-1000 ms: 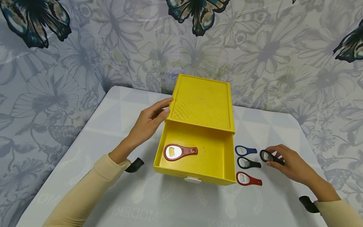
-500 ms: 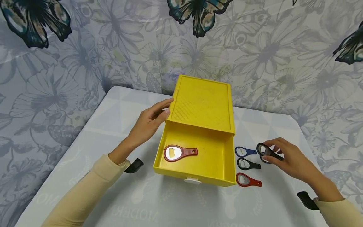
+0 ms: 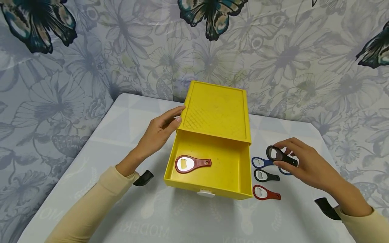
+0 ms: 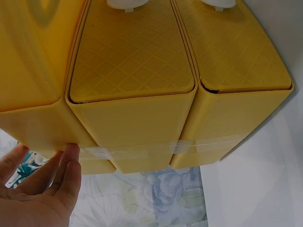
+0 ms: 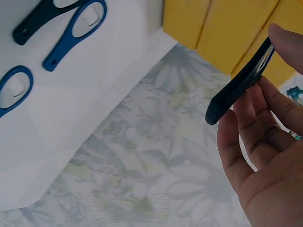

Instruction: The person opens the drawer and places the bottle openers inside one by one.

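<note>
The right hand (image 3: 307, 165) pinches a black bottle opener (image 3: 281, 156) between thumb and fingertips, holding it lifted off the desk (image 3: 121, 121) just right of the yellow drawer box (image 3: 217, 111); in the right wrist view the opener's dark edge runs slantwise between the thumb above and the fingers (image 5: 258, 137) below. The left hand (image 3: 159, 131) rests with nearly straight, relaxed fingers against the left side of the box, gripping nothing; the left wrist view shows its fingertips (image 4: 71, 156) touching the lower edge of the yellow casing. The box's drawer (image 3: 209, 168) stands pulled out toward the person, and a dark red bottle opener (image 3: 192, 163) lies flat inside it near the left wall, handle pointing right. On the desk just right of the drawer lie three more openers in a column: a blue opener (image 3: 261, 162) farthest away, partly beneath the lifted one, a second black opener (image 3: 265, 176) in the middle, and a red opener (image 3: 265, 192) nearest. Another blue piece (image 3: 285, 172) shows just under the right hand, mostly hidden.
</note>
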`<state>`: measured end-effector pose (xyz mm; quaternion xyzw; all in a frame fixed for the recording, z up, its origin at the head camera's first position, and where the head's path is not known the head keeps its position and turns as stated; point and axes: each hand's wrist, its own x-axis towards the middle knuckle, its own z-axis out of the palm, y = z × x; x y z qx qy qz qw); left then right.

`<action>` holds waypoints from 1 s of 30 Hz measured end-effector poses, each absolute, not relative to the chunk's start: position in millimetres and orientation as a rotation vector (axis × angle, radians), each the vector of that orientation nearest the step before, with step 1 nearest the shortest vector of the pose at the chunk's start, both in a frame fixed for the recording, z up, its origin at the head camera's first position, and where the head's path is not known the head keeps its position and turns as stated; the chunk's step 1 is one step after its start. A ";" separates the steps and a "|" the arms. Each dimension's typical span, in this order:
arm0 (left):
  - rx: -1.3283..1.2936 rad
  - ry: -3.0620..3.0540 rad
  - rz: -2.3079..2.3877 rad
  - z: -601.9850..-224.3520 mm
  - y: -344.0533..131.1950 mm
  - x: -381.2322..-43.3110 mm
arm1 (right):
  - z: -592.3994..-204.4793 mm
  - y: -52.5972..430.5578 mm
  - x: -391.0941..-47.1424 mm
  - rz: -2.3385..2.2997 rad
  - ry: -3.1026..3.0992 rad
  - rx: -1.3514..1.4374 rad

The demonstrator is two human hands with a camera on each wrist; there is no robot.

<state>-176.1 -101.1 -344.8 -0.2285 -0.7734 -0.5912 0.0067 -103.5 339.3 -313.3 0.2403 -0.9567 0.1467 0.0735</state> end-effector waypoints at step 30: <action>-0.727 -2.407 -1.868 -346.1 -101.9 -176.2 | -240.3 253.8 -91.8 0.509 -2.828 1.007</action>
